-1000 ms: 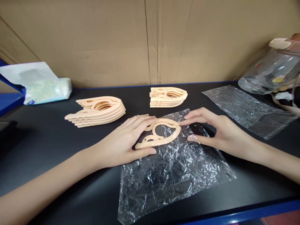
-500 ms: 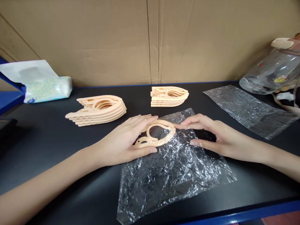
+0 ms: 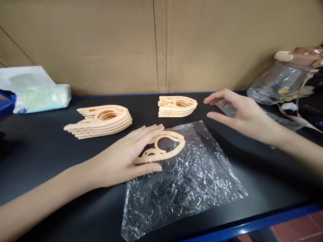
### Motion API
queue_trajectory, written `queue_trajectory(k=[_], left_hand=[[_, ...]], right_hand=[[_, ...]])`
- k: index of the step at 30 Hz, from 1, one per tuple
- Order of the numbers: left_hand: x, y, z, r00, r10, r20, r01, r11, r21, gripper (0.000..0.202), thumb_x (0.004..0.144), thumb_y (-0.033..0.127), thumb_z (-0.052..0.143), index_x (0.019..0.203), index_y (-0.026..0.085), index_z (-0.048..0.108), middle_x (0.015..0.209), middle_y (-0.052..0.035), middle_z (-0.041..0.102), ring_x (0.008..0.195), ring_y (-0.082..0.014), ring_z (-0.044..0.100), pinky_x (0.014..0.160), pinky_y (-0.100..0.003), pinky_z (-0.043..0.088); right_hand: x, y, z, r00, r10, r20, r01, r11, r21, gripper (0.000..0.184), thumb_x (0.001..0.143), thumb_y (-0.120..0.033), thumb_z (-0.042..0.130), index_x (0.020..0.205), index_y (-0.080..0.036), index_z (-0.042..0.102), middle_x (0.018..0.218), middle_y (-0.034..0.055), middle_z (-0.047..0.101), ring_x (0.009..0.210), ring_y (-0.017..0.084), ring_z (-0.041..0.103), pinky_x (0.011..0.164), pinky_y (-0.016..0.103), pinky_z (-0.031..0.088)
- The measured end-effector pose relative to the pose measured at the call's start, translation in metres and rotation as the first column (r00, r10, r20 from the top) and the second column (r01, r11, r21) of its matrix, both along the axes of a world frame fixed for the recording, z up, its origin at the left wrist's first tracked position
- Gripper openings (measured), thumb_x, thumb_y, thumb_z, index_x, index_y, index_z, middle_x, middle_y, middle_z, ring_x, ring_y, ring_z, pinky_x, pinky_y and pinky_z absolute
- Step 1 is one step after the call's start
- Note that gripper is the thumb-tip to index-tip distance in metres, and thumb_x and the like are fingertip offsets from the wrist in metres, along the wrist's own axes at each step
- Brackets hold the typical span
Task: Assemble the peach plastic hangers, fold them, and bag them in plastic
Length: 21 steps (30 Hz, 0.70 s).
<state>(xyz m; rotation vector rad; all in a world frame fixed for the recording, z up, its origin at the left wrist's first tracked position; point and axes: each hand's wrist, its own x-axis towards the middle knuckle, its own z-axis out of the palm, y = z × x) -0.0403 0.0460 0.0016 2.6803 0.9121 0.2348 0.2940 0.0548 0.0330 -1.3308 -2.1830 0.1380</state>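
My left hand (image 3: 126, 156) lies over the back part of a peach plastic folding hanger (image 3: 174, 153), fingers along its far edge and thumb along its near edge. The hanger is folded into a pointed shape with a round opening; my palm hides its rear. Beneath it spreads a crinkled clear plastic bag (image 3: 176, 198); whether the hanger is inside the bag I cannot tell. My right hand (image 3: 239, 112) is raised, thumb and fingers apart with nothing between them. It is nearest to a small stack of the same hangers (image 3: 178, 112) and partly covers a second clear bag (image 3: 280, 120).
A taller stack of folded hangers (image 3: 101, 124) is on the left of the black table (image 3: 83, 215). Behind it, at the far left, lies a tissue pack (image 3: 42, 99). A clear bottle (image 3: 277, 82) leans at the right. Brown cardboard (image 3: 106, 47) stands along the back.
My right hand has left the hanger's tip and lifted up and away to the right, toward the second bag. My left hand stays on the hanger. The view has shifted slightly.
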Motion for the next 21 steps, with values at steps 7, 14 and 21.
queue_trajectory(k=[7,14,21], left_hand=[[-0.015,-0.013,0.003,1.000,0.021,-0.021,-0.019,0.998,0.062,0.087,0.090,0.061,0.057,0.157,0.028,0.012,0.163,-0.0094,0.025,0.147,-0.0351,0.028,0.116,-0.052,0.034],[0.002,-0.006,0.006,0.998,-0.007,-0.055,0.006,1.000,-0.025,0.083,0.091,0.065,0.051,0.155,0.023,0.021,0.163,-0.0130,0.024,0.150,-0.0318,0.022,0.120,-0.053,0.026],[0.017,0.000,0.003,0.998,-0.042,-0.053,0.040,0.998,-0.047,0.084,0.091,0.067,0.050,0.154,0.019,0.023,0.162,-0.0155,0.025,0.150,-0.0321,0.022,0.119,-0.054,0.029]], right_hand=[[-0.013,0.057,-0.001,0.964,0.203,0.170,-0.204,0.979,-0.013,0.061,0.084,-0.057,0.061,0.130,-0.019,0.053,0.136,0.0139,0.059,0.123,0.034,0.055,0.104,0.053,0.042],[-0.041,0.088,-0.004,0.945,0.265,0.194,-0.239,0.960,-0.147,0.088,0.071,-0.063,0.071,0.140,-0.016,0.044,0.141,0.0180,0.054,0.127,0.038,0.051,0.105,0.057,0.038],[-0.047,0.093,-0.005,0.949,0.269,0.165,-0.239,0.954,-0.180,0.083,0.071,-0.057,0.071,0.138,-0.015,0.045,0.128,0.0164,0.063,0.113,0.035,0.060,0.099,0.053,0.042]])
